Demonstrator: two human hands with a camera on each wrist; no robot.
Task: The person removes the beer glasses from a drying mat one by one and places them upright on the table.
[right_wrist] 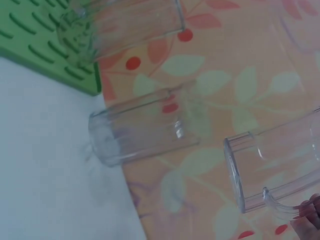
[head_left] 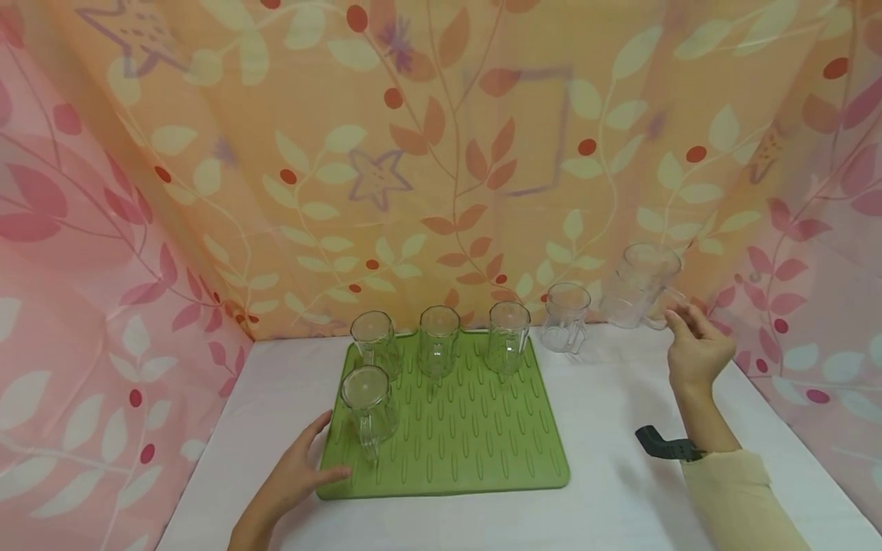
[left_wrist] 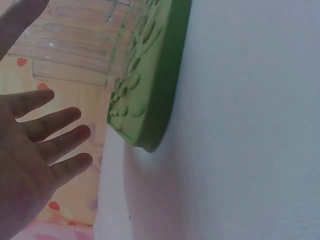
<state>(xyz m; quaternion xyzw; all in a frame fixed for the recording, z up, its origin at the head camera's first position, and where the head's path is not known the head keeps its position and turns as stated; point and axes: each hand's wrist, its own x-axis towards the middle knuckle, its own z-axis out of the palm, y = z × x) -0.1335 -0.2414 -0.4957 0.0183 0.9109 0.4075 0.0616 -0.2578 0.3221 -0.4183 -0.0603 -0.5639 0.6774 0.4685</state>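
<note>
My right hand point(head_left: 699, 348) pinches the handle of a clear glass mug point(head_left: 637, 287), held in the air at the back right; the right wrist view shows its base point(right_wrist: 235, 175) off the table. Beside it another glass mug point(head_left: 565, 317) stands on the white cloth. My left hand point(head_left: 296, 467), fingers spread, is at the left edge of the green mat point(head_left: 468, 428). Nearest to it is a glass mug point(head_left: 372, 413) on the mat. In the left wrist view that hand point(left_wrist: 30, 150) has straight fingers and holds nothing.
Along the mat's back edge stand three more glass mugs, left point(head_left: 375, 348), middle point(head_left: 439, 344) and right point(head_left: 508, 340). White cloth point(head_left: 599, 490) covers the table. Floral curtains point(head_left: 441, 153) close off the back and both sides.
</note>
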